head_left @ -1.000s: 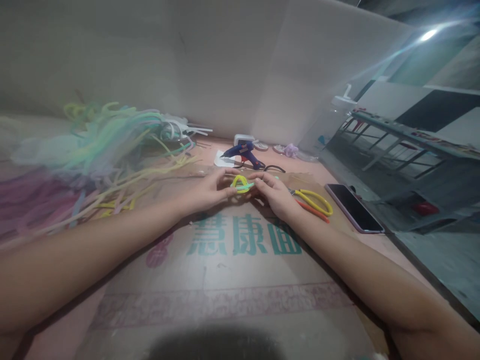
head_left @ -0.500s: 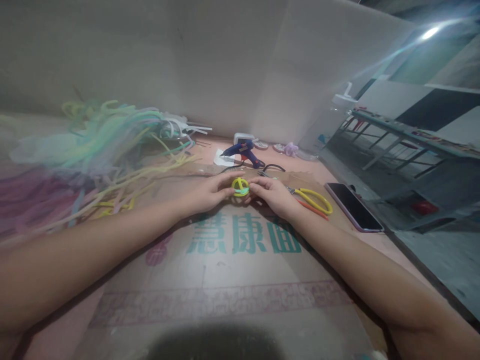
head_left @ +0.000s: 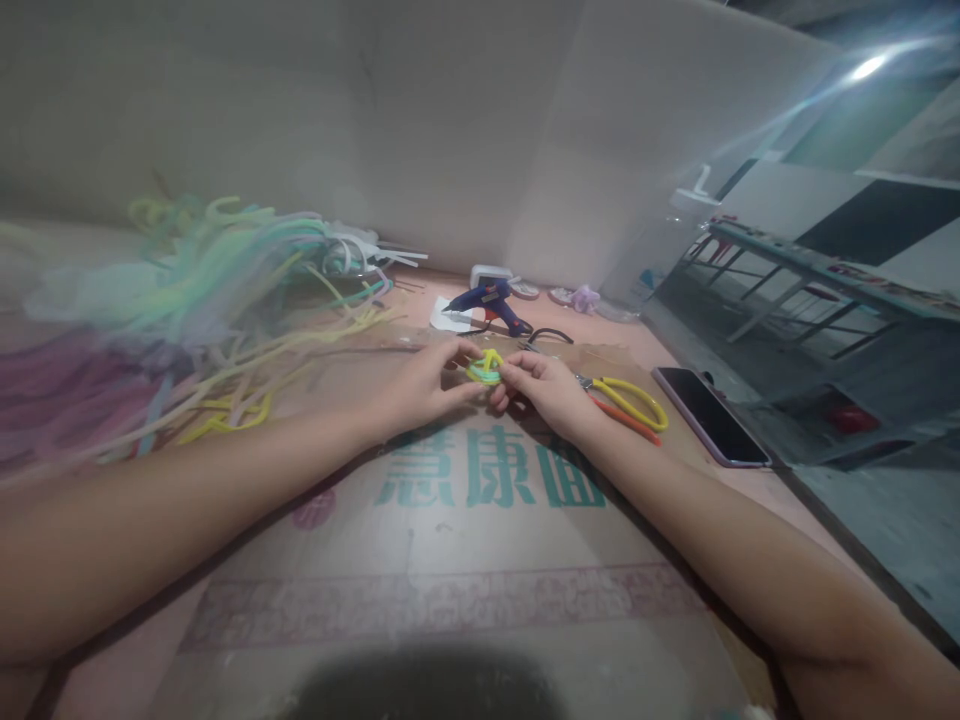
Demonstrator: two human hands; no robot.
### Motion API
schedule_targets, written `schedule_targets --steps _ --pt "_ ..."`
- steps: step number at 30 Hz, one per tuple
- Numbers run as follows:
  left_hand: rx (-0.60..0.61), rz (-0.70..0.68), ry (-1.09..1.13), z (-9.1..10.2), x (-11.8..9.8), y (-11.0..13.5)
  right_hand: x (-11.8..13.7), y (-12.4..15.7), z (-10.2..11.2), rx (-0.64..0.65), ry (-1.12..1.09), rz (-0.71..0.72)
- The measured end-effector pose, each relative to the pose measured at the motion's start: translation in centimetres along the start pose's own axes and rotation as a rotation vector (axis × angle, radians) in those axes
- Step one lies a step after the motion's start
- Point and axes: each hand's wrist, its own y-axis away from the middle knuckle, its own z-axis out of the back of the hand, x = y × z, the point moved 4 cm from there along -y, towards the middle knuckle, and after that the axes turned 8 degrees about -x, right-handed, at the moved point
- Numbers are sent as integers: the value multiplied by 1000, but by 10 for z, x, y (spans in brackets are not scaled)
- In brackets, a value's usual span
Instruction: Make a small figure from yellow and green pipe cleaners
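Between both hands is a small yellow and mint-green pipe cleaner ring [head_left: 486,368], with a yellow strip arching over its top. My right hand [head_left: 544,385] pinches its right side between thumb and fingertips. The fingers and thumb of my left hand [head_left: 435,380] close around its left side; their exact contact is hard to make out. Just beyond the hands, a blue glue gun [head_left: 491,301] lies on its side near a white paper piece [head_left: 448,316]. Pliers with yellow and orange handles [head_left: 628,402] rest to the right of my right hand.
A heap of pastel pipe cleaners [head_left: 225,270] spreads over the left side. A phone [head_left: 709,415] lies at the table's right edge. Under my hands is a printed cardboard sheet [head_left: 442,540]. A clear plastic bottle [head_left: 660,250] stands at the back right.
The ring has tipped from facing me to lying flatter, its yellow arch now on top. My left fingers have lifted and the thumb has shifted lower.
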Motion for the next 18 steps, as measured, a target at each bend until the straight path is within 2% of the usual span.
schedule_targets --steps 13,18 --pt "9 24 80 0 -3 2 0 1 -3 80 91 24" --pt "10 9 41 -1 -1 2 -1 0 -2 62 99 47"
